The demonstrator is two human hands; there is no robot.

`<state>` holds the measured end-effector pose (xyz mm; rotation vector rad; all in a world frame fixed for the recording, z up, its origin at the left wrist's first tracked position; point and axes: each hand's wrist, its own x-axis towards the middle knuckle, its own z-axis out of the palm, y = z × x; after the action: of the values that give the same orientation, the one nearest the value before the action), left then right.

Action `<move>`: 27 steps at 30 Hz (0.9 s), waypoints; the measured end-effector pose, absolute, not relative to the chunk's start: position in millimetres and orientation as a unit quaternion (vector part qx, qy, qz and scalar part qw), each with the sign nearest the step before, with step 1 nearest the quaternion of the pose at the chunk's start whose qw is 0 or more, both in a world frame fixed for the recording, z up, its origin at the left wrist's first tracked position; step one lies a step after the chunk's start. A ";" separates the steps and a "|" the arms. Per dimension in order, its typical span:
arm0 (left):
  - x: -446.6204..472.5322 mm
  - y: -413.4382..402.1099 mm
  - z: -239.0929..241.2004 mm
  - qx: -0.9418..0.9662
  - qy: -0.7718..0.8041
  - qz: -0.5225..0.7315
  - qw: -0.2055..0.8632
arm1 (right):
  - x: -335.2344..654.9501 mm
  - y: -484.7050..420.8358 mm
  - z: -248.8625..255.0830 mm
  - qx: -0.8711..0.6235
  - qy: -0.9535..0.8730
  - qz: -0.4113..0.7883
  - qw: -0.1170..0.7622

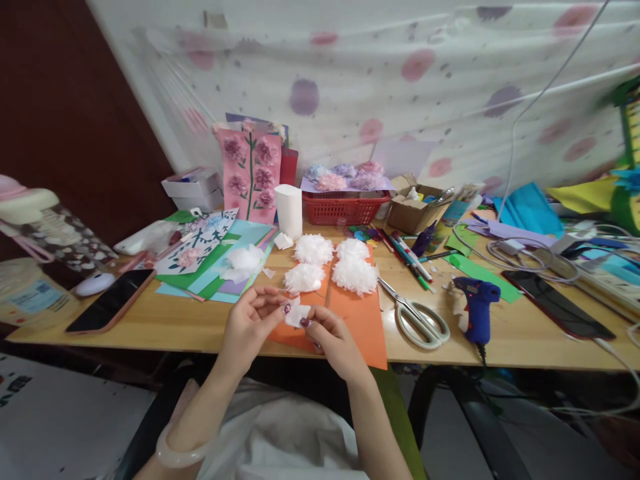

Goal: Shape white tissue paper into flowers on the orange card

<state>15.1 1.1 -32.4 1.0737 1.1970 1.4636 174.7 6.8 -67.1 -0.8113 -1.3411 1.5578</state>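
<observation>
Left hand (pixel 250 323) and right hand (pixel 334 341) meet at the front edge of the table (pixel 175 323). Each pinches a small white tissue piece (pixel 295 315) between thumb and forefinger; the other fingers curl loosely. The piece sits just above the near edge of an orange sheet (pixel 357 317). White tissue flowers (pixel 356 275) lie behind the hands. Bare tabletop extends left to a phone (pixel 113 300). Scissors (pixel 417 317) lie just beside the sheet's right edge, a glue gun (pixel 477 300) beyond them.
</observation>
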 end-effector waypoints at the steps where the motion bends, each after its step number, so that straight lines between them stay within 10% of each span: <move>1: 13.8 2.2 -31.8 0.415 0.484 0.606 0.476 | 174.6 6.8 -67.1 -0.331 -0.542 0.629 0.449; 10: -0.2 12.1 -36.0 0.311 0.454 0.711 0.438 | 175.0 6.3 -68.6 -0.353 -0.533 0.632 0.439; 17: 10.7 -2.9 -37.5 0.660 0.465 0.559 0.190 | 174.6 7.0 -68.2 -0.335 -0.538 0.629 0.450; 27: 17.8 -6.1 -38.4 0.654 0.457 0.515 0.315 | 174.7 6.5 -73.4 -0.299 -0.461 0.688 0.474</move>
<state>17.8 -6.1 -38.4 1.7224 1.2034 1.3574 174.7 6.5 -73.4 -0.7317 -1.1276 1.6844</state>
